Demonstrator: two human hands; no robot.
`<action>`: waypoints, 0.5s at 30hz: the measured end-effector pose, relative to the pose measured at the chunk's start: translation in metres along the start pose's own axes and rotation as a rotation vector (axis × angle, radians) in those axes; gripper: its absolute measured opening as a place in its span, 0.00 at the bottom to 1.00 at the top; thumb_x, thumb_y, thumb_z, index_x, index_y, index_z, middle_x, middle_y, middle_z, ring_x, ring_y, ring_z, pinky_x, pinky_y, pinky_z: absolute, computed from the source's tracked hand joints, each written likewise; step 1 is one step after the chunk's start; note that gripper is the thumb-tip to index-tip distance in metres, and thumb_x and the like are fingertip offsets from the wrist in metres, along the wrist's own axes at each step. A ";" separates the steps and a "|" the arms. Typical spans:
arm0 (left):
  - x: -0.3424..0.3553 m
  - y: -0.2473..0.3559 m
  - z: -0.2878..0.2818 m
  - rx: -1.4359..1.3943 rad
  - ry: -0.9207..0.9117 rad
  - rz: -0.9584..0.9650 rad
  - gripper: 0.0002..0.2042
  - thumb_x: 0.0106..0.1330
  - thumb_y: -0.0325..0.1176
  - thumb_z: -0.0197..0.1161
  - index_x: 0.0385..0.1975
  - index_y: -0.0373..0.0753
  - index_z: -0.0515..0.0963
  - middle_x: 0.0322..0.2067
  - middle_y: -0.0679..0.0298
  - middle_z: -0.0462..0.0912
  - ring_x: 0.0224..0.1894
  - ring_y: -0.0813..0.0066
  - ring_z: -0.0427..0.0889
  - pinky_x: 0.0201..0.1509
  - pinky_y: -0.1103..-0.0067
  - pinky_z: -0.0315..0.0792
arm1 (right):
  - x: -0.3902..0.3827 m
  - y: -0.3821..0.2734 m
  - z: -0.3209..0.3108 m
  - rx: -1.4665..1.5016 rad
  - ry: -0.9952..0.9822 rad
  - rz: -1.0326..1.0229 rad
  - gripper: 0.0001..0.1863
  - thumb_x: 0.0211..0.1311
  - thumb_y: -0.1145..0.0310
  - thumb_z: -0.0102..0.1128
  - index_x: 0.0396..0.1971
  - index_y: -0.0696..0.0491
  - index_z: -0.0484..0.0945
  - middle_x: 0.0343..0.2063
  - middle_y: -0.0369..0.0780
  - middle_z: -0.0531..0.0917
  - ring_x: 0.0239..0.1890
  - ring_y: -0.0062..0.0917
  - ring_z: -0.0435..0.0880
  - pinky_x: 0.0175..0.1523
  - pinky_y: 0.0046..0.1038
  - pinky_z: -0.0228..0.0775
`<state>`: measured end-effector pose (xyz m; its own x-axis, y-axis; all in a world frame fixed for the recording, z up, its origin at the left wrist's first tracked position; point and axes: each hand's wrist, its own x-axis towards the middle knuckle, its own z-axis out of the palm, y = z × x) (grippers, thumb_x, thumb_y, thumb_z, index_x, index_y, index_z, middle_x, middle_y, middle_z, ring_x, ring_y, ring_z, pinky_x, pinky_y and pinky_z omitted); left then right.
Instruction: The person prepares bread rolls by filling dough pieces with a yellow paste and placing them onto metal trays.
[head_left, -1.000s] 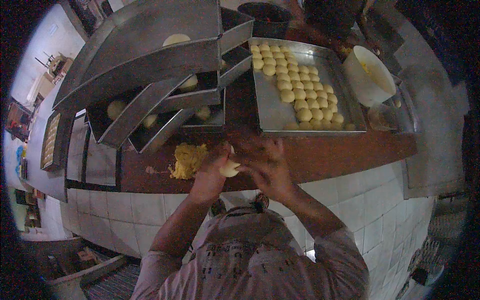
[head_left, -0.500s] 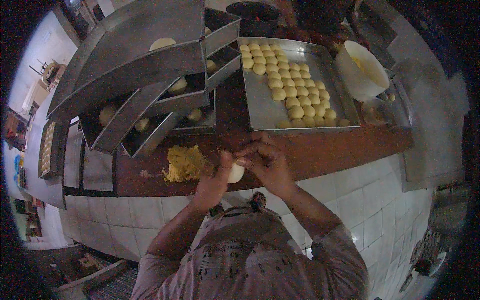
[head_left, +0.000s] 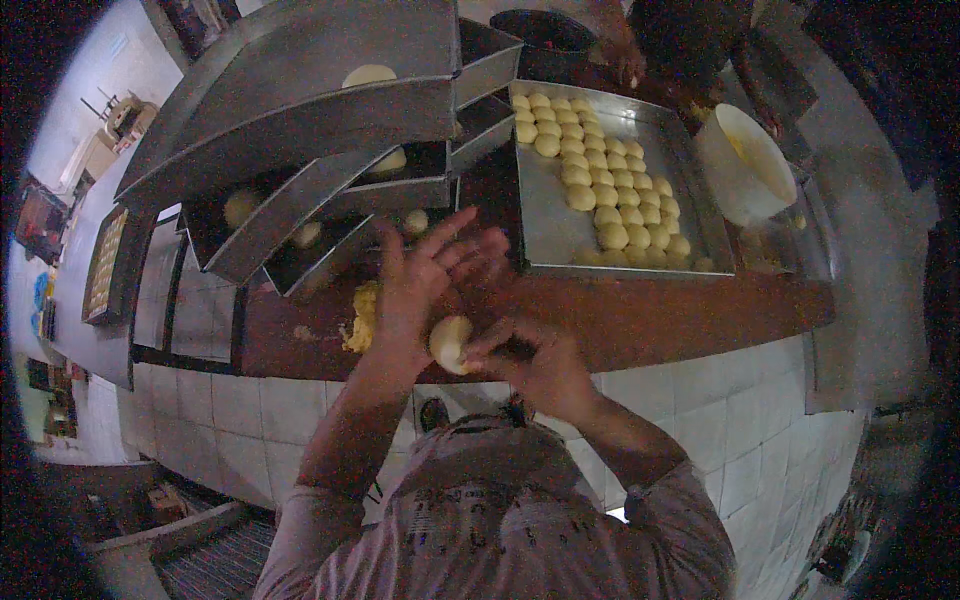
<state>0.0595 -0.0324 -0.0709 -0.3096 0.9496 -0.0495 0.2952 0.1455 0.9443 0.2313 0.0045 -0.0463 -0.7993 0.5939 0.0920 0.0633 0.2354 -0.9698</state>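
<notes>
A pale dough ball point(head_left: 450, 343) hangs over the counter's front edge, its lower right side pinched in the fingers of my right hand point(head_left: 535, 362). My left hand point(head_left: 432, 272) is raised beside it, fingers spread and slightly blurred, holding nothing. The ball sits close to my left wrist; whether they touch I cannot tell. Behind my left forearm a mound of crumbly yellow filling point(head_left: 362, 322) is partly hidden. Beyond my hands, to the right, rows of round dough balls point(head_left: 603, 180) lie in a large metal tray point(head_left: 655, 120).
Deep metal trays point(head_left: 300, 125) stand stacked crosswise at the left, some with dough balls inside. A white bowl point(head_left: 750, 185) with yellow contents tilts by the right tray. At the back are a dark pot point(head_left: 545, 35) and another person's hand point(head_left: 627, 62). Brown counter point(head_left: 640, 310) runs below.
My left hand has come off the dough ball, moved up and spread its fingers. My right hand keeps the ball, slightly lower. Another person's hand now shows at the back, and the view has shifted.
</notes>
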 end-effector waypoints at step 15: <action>-0.037 0.001 -0.012 0.261 0.181 0.263 0.22 0.63 0.39 0.56 0.56 0.37 0.66 0.51 0.54 0.72 0.58 0.58 0.68 0.60 0.67 0.64 | 0.030 -0.023 0.008 -0.385 0.119 -0.291 0.23 0.56 0.70 0.60 0.53 0.52 0.71 0.49 0.48 0.75 0.47 0.38 0.76 0.53 0.39 0.67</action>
<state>0.0608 -0.0705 -0.0639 -0.3407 0.9029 0.2623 0.5973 -0.0076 0.8020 0.2008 0.0110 -0.0230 -0.7443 0.5398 0.3932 0.0819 0.6581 -0.7485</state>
